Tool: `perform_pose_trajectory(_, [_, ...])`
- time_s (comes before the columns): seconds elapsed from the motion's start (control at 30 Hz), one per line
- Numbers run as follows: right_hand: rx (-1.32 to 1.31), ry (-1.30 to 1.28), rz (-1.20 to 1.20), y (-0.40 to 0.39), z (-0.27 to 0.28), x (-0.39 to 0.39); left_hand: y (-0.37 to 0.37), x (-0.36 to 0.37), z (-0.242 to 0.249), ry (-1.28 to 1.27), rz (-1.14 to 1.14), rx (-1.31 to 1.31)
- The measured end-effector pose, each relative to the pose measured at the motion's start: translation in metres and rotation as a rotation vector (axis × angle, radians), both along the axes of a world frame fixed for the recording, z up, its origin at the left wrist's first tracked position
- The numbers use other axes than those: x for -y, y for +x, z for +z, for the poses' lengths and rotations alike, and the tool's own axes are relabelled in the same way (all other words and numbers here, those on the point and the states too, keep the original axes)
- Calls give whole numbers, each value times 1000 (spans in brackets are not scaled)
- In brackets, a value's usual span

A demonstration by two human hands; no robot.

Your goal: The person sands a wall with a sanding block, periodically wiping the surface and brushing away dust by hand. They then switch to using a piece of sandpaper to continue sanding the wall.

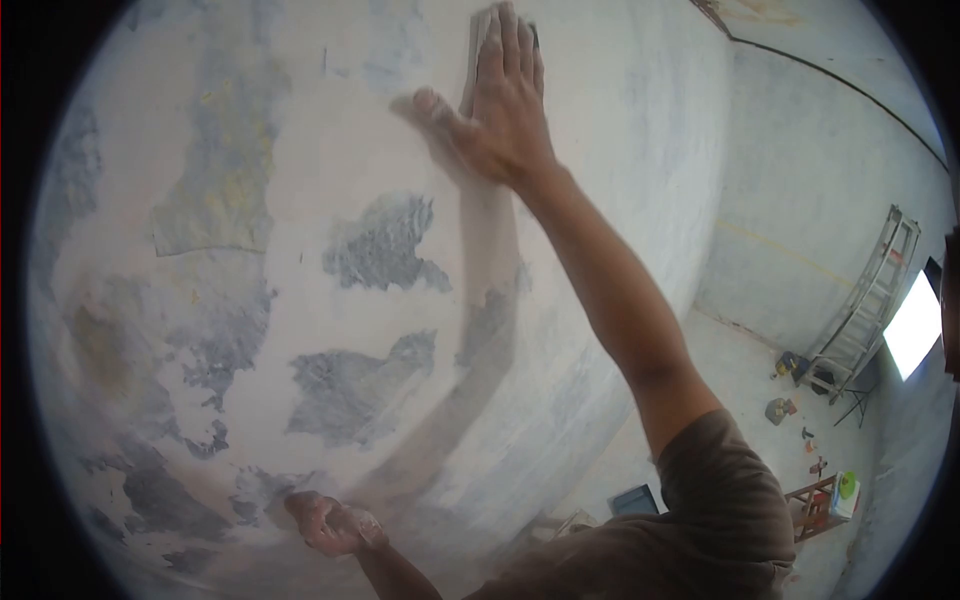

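My right hand (508, 115) is raised high against the patchy white wall (350, 130). Its fingers lie flat over a sanding block (474, 65), pressing it to the surface, while the thumb sticks out to the left. Only narrow edges of the block show beside the fingers. Lower down, my left hand (335, 525) is at the wall with its fingers curled in, pale dust on the skin. Whatever it may hold is hidden. Between the hands, grey bare patches (385, 245) break up the white coat, and my arm's shadow crosses them.
An aluminium ladder (868, 300) leans in the far corner at right, near a bright window (914, 325). Tools and a bucket (778, 409) lie on the floor. A wooden stool (815, 508) bearing a green item (848, 486) stands behind my shoulder, and a dark tray (634, 500) lies nearby.
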State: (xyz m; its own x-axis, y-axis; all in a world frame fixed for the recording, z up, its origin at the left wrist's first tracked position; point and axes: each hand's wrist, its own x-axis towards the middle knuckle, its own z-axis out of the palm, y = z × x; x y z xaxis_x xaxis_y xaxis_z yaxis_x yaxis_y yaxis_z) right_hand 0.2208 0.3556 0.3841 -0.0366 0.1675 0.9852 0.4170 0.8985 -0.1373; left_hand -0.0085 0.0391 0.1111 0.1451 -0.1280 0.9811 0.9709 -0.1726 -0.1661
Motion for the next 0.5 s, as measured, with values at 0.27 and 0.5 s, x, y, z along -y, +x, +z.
perform_pose_trajectory(0.27, [137, 165, -115, 0, -12, 7, -3, -3, -4, 46, 32, 58])
perform_pose_trajectory(0.5, [142, 123, -28, -4, -91, 33, 11, 18, 16, -196, -101, 317])
